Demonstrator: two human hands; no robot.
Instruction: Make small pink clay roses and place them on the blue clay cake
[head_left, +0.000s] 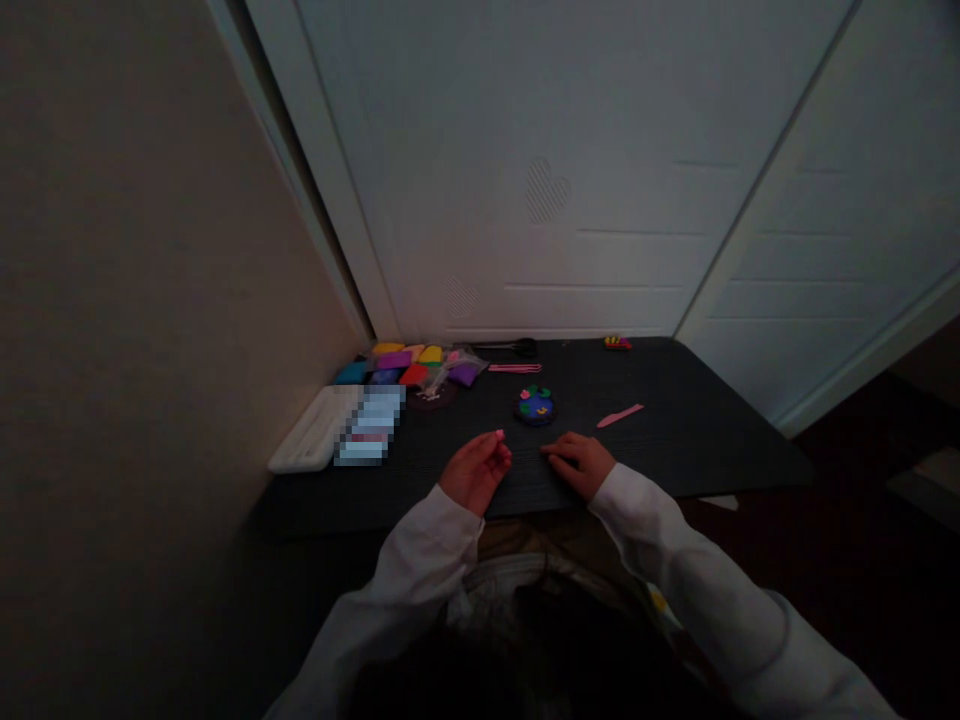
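My left hand (pixel 475 473) is raised just above the near part of the dark table, pinching a small piece of pink clay (pixel 500 436) between thumb and forefinger. My right hand (pixel 581 464) lies low at the tabletop, its fingers stretched out to the left and the thumb apart from them. Whether anything tiny lies under its fingertips is too dark to tell. Beyond and between both hands sits a round blue clay piece (pixel 537 407) with green and pink bits on top. A pink plastic clay knife (pixel 621 415) lies to the right of it.
Colourful clay packets (pixel 394 361) are heaped at the back left, beside a white tray (pixel 313 430) and a blurred-out card (pixel 370 425). Pink tools (pixel 515 368) and black-handled scissors (pixel 525 347) lie toward the back. A small colourful item (pixel 617 343) rests near the white panel (pixel 600 150).
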